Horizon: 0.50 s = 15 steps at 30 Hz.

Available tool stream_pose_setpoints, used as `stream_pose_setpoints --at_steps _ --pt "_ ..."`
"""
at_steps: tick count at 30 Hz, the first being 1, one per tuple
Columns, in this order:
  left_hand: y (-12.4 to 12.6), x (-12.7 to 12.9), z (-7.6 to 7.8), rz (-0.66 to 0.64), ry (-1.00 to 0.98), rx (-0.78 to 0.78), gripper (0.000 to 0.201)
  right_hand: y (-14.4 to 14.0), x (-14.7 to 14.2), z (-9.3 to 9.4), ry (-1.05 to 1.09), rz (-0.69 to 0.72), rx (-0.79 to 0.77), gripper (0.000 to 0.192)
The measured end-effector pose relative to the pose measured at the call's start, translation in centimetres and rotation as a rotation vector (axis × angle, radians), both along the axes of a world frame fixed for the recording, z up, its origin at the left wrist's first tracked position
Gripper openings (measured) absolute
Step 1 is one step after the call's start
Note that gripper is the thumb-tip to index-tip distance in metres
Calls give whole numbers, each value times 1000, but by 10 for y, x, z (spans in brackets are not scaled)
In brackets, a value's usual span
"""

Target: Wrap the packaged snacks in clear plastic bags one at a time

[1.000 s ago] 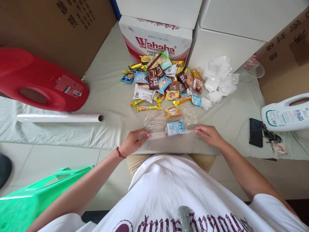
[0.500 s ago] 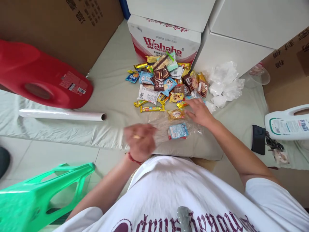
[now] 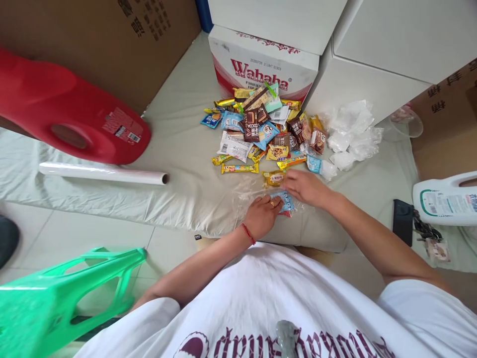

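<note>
A sheet of clear film (image 3: 248,191) lies on the cloth in front of me, with a blue snack packet (image 3: 287,201) and a yellow snack packet (image 3: 273,178) on it. My left hand (image 3: 263,216) presses down at the blue packet's near edge, fingers curled onto the film. My right hand (image 3: 305,188) comes in from the right, with its fingers bent over the film between the yellow and blue packets. The two hands almost touch. Part of the blue packet is hidden under them.
A pile of snack packets (image 3: 261,130) lies beyond, in front of a Wahaha box (image 3: 263,67). Crumpled white bags (image 3: 350,132) sit right of it. A film roll (image 3: 102,173) and a red jug (image 3: 70,119) are on the left, a white jug (image 3: 445,199) and phone (image 3: 402,221) on the right. A green stool (image 3: 55,298) stands on the floor.
Both hands left the film's near edge. The right reached to the far side by the yellow packet, then both closed in together over the blue packet. The view shifted slightly.
</note>
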<state>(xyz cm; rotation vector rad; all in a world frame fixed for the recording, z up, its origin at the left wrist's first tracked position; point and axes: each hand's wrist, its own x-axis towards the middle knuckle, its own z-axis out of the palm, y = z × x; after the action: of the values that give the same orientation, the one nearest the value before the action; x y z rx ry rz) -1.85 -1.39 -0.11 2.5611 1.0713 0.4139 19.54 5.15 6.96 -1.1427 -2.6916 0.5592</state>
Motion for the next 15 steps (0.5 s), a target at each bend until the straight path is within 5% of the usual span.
stream_pose_setpoints --at_steps 5,9,15 --pt "-6 -6 -20 -10 -160 0 36 -62 -1 -24 29 82 8 40" --pt "-16 -28 -23 68 -477 -92 33 -76 -2 -51 70 84 41 38" --pt "9 -74 7 821 -620 -241 34 -73 -5 -53 -6 143 -34 47"
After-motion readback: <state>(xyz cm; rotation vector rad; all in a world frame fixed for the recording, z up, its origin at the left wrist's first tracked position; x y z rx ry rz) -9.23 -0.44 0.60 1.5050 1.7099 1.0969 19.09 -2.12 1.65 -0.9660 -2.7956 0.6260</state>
